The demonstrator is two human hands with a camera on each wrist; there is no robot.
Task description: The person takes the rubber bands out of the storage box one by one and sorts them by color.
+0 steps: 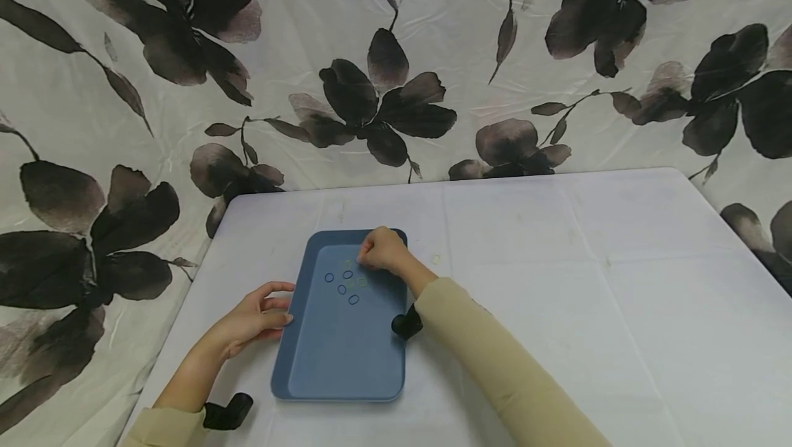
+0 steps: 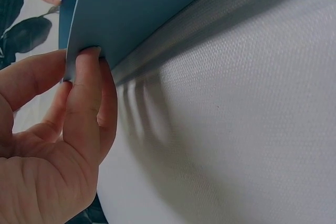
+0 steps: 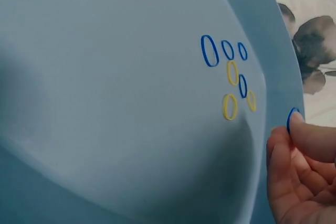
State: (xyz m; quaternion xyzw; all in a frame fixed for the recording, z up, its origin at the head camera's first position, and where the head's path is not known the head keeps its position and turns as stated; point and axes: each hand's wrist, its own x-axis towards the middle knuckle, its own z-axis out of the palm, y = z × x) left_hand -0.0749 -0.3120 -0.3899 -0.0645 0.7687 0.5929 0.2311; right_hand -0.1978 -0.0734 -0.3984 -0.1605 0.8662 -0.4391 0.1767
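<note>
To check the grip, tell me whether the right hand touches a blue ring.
Touching: the right wrist view shows the right hand pinching a blue ring that juts from its grip.

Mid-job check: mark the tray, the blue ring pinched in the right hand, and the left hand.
Tray [image 1: 343,357]: head view, bare floor, nearer end.
Pinched blue ring [image 3: 289,119]: right wrist view, exposed edge of the loop.
Left hand [image 1: 255,318]: head view, middle of the hand.

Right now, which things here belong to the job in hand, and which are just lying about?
In the job, seemingly:
blue tray, gripped by the left hand
blue ring, pinched by the right hand
four blue rings, three yellow rings inside

Lying about, perhaps:
pale ring on the white table
floral backdrop
</note>
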